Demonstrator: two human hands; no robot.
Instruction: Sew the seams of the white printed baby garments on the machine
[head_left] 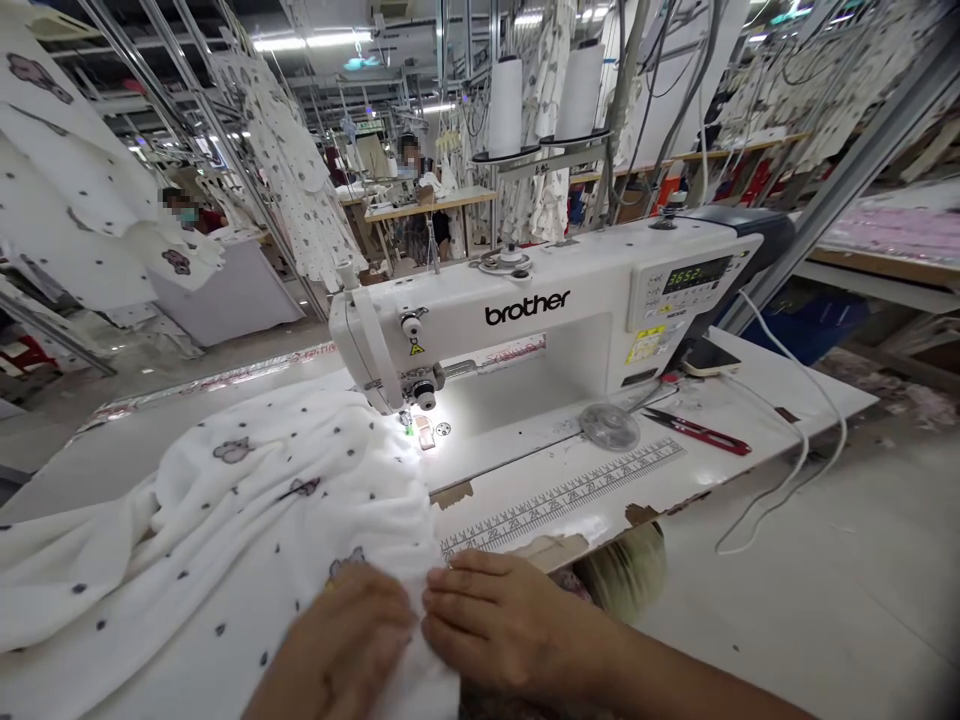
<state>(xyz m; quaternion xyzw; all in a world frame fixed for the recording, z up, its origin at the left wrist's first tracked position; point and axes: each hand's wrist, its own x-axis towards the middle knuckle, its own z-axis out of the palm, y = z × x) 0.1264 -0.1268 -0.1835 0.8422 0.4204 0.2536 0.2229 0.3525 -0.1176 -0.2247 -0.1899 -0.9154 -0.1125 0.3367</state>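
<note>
White printed fabric [247, 490] with small dark dots and grey animal figures covers the left of the sewing table and gathers under the lit needle area [407, 425] of a white Brother sewing machine [487, 320]. My left hand [341, 640] rests on the fabric near its right edge, fingers curled down and pressed on the cloth, slightly blurred. Facing it, my right hand [517, 620] holds that edge, fingers together on top; its thumb is hidden. Both hands are at the near side of the table, in front of the needle.
Red thread snips [701, 432] and a clear round disc [609, 428] lie right of the needle, behind a printed ruler strip [562, 500]. A white cable [806, 450] hangs over the right edge. Two thread cones [506, 108] stand behind. Co-workers sit farther back among hanging fabric.
</note>
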